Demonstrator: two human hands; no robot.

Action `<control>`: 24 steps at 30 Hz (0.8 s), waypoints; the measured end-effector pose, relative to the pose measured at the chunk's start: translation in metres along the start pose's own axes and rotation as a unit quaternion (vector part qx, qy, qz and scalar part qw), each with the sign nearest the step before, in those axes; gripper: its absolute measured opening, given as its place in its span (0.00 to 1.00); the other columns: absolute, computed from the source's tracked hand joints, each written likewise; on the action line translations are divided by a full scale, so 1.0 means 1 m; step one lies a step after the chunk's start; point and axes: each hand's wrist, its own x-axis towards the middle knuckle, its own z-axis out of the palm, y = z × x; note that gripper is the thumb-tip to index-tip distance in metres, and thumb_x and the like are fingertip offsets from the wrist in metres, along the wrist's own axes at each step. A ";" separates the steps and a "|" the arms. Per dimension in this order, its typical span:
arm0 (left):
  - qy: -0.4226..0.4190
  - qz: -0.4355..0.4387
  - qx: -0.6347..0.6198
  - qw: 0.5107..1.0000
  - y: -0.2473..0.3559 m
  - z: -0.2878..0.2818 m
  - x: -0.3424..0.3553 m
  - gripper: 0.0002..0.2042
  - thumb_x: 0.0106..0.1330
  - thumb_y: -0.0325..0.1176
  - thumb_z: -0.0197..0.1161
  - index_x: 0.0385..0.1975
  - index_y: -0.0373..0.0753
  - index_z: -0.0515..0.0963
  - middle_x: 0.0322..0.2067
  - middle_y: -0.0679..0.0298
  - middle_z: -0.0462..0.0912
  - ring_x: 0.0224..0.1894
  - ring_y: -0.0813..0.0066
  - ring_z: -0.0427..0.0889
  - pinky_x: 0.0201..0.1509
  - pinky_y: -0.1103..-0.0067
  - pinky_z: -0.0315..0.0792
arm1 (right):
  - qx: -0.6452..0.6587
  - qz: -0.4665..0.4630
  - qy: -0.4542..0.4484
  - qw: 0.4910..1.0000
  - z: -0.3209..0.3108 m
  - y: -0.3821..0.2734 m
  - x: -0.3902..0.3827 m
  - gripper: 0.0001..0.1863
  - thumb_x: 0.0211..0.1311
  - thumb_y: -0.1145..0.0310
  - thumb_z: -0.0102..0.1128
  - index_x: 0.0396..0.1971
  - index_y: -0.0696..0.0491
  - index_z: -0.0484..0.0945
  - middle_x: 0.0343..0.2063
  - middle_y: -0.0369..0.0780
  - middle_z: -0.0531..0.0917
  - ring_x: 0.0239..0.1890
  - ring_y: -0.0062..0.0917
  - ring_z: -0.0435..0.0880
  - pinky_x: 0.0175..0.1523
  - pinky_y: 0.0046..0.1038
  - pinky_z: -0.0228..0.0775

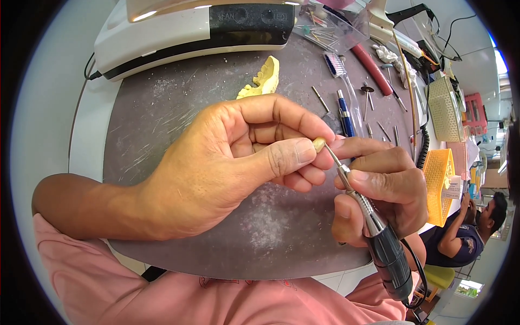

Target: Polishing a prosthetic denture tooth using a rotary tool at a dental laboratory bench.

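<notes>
Both hands meet over the middle of the dusty grey bench mat (179,108), and from my remote seat that is where I keep my eyes. My left hand (227,162) is curled nearly closed, thumb and forefinger pinching a tiny pale tooth-shaped piece (318,143) at their very tips, the other fingers folded beneath as a rest. My right hand (379,184) is wrapped shut around a rotary handpiece (374,222), held like a pen, its slim metal bur (331,154) angled up so the tip touches the small piece, with the right forefinger stretched forward just beside it.

I judge that little piece to be almost weightless, hard and stiff, probably smooth enough to squirt out of a pinch, and likely brittle at its thin edges. It looks like a single crown or tooth, though it is too small in this view for me to be sure. I would grip it across its broadest faces with the fingertip pads, leaving the worked side bare toward the bur, and brace one hand against the other.

The handpiece looks rigid and moderately weighty, its dark rear body trailing a black cord (417,271); the knurled metal section near the front seems the natural hold.

Farther back on the mat lie a yellowish plaster jaw model (262,80) and several loose burs (368,97), with a white bench lamp unit (184,27) beyond.
</notes>
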 end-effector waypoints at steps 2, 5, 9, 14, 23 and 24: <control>0.002 0.001 0.003 1.000 0.000 0.000 0.000 0.09 0.65 0.26 0.52 0.43 0.32 0.69 0.33 0.59 0.78 0.35 0.78 0.79 0.40 0.82 0.76 | 0.002 -0.003 0.002 1.000 0.001 0.001 0.000 0.14 0.53 0.73 0.59 0.38 0.58 0.69 0.25 0.42 0.74 0.36 0.34 0.79 0.45 0.35 0.73; -0.001 0.002 -0.002 1.000 -0.001 -0.001 0.000 0.09 0.65 0.26 0.52 0.43 0.32 0.69 0.33 0.60 0.78 0.35 0.78 0.79 0.40 0.82 0.76 | 0.003 0.003 0.001 1.000 0.000 0.000 0.000 0.14 0.53 0.73 0.59 0.38 0.58 0.69 0.25 0.42 0.74 0.36 0.34 0.79 0.44 0.35 0.73; -0.002 -0.002 -0.003 1.000 0.000 0.000 0.000 0.09 0.65 0.26 0.52 0.43 0.32 0.69 0.33 0.60 0.78 0.35 0.78 0.79 0.40 0.82 0.76 | 0.002 0.004 -0.005 1.000 -0.001 -0.001 0.000 0.14 0.53 0.73 0.59 0.38 0.58 0.69 0.26 0.42 0.74 0.36 0.34 0.79 0.45 0.35 0.73; 0.000 -0.002 0.004 1.000 0.000 -0.001 0.000 0.09 0.65 0.26 0.52 0.43 0.32 0.69 0.33 0.60 0.78 0.35 0.79 0.79 0.40 0.83 0.76 | 0.001 0.009 -0.030 1.000 -0.003 -0.002 0.003 0.14 0.53 0.73 0.60 0.39 0.58 0.69 0.27 0.42 0.74 0.37 0.35 0.79 0.45 0.36 0.73; -0.007 0.003 0.002 1.000 0.000 0.000 0.000 0.09 0.65 0.26 0.52 0.43 0.32 0.69 0.33 0.60 0.78 0.34 0.79 0.79 0.40 0.83 0.75 | -0.002 0.013 -0.026 1.000 -0.004 -0.003 0.003 0.14 0.52 0.73 0.60 0.38 0.58 0.70 0.27 0.42 0.74 0.38 0.36 0.79 0.44 0.35 0.73; -0.004 0.003 0.003 1.000 0.000 0.001 0.001 0.09 0.65 0.26 0.52 0.43 0.32 0.69 0.33 0.60 0.78 0.34 0.79 0.79 0.40 0.83 0.75 | 0.000 0.007 -0.021 1.000 -0.004 -0.001 0.002 0.14 0.52 0.73 0.60 0.38 0.58 0.69 0.27 0.42 0.75 0.38 0.36 0.79 0.45 0.35 0.73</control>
